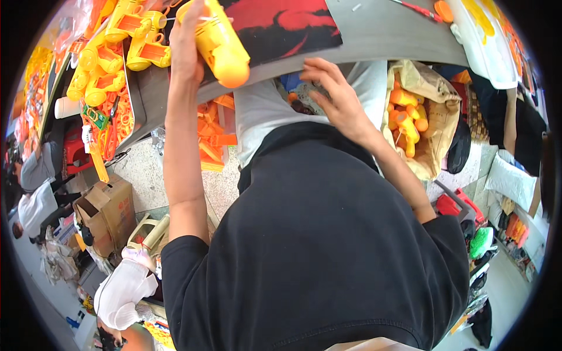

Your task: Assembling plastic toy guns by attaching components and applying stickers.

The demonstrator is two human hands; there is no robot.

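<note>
My left hand (pixel 186 50) is closed around a yellow plastic toy body (pixel 216 44) with a rounded orange end, raised over the table's near edge. Its upper part runs out at the top of the picture. My right hand (pixel 336 96) is empty, fingers apart and slightly bent, above my lap by the table edge. Beside the left hand lies a heap of yellow toy housings (pixel 111 50) with loose orange parts. Under the toy, a black and red mat (pixel 281 29) covers part of the grey table (pixel 374 35).
An open sack (pixel 442 111) of yellow and orange parts stands right of my legs. Orange pieces (pixel 213 134) fill a bin on the left. A red tool (pixel 417 8) and a white tray (pixel 492 58) are at the far right. A cardboard box (pixel 108 213) and other people are around.
</note>
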